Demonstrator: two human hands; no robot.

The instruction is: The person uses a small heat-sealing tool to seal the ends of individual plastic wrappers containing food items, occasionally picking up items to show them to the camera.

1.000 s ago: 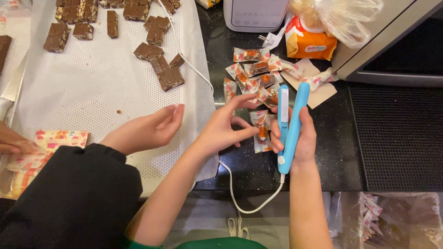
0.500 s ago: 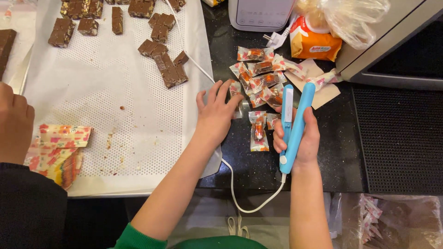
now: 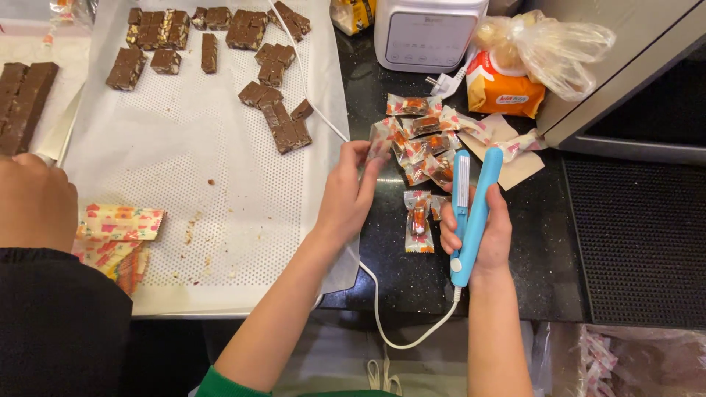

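Both hands grip: right hand [image 3: 482,235] clamps blue sealer [image 3: 474,213], left hand [image 3: 346,195] pinches wrapper [image 3: 380,140].

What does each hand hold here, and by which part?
Right hand grips the blue heat sealer by its lower handle; left hand pinches a wrapped candy by its edge.

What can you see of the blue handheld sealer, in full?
The blue sealer is a slim two-armed clamp of light blue plastic, hinged at the near end, where a white cord leaves it. Its arms stand slightly apart, with a pale ribbed strip on the left arm's inner face. It points away from the person, over the black counter, gripped in the right hand with fingers wrapped round it. A wrapped candy lies just left, not touching.
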